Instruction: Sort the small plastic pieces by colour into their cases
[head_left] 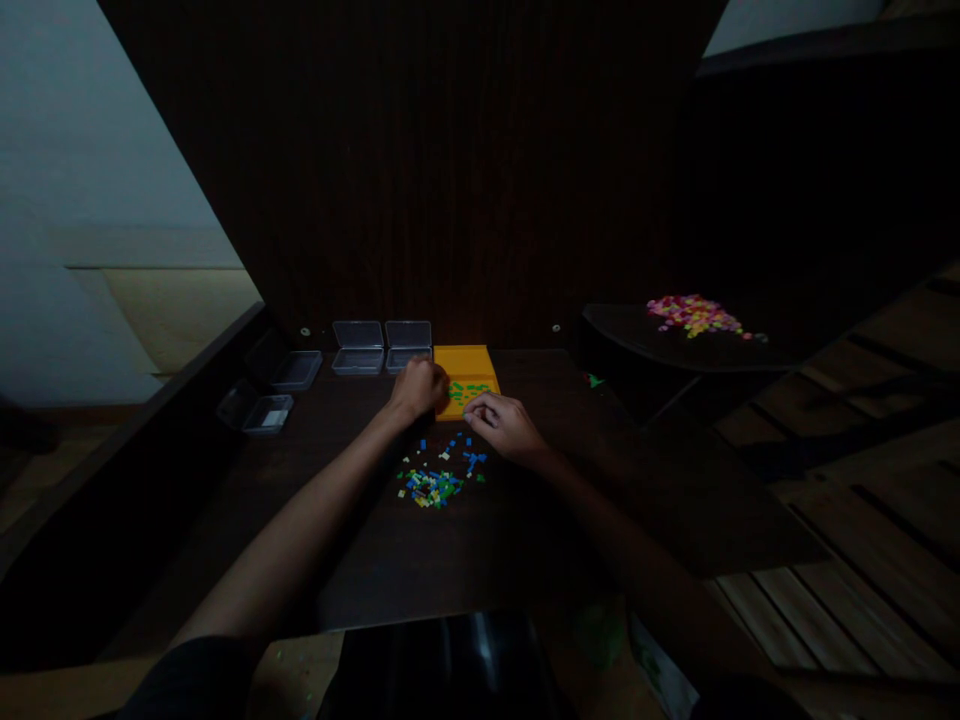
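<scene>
An open orange box (pixel 466 362) sits at the far middle of a dark wooden table (pixel 390 560), with small green pieces (pixel 469 390) inside its lower half. My left hand (pixel 418 388) is curled into a fist at the box's left edge, touching it. My right hand (pixel 504 424) is pinched closed at the box's near right corner; whatever it holds is too small to see. A scatter of tiny blue, green, yellow and white pieces (pixel 439 475) lies on the table just in front of both hands.
Two clear plastic boxes (pixel 382 346) stand open left of the orange box, and two more (pixel 270 395) lie near the table's left edge. A pile of pink and yellow pieces (pixel 694 314) rests on a dark round surface at the right. Wooden slats run along the right.
</scene>
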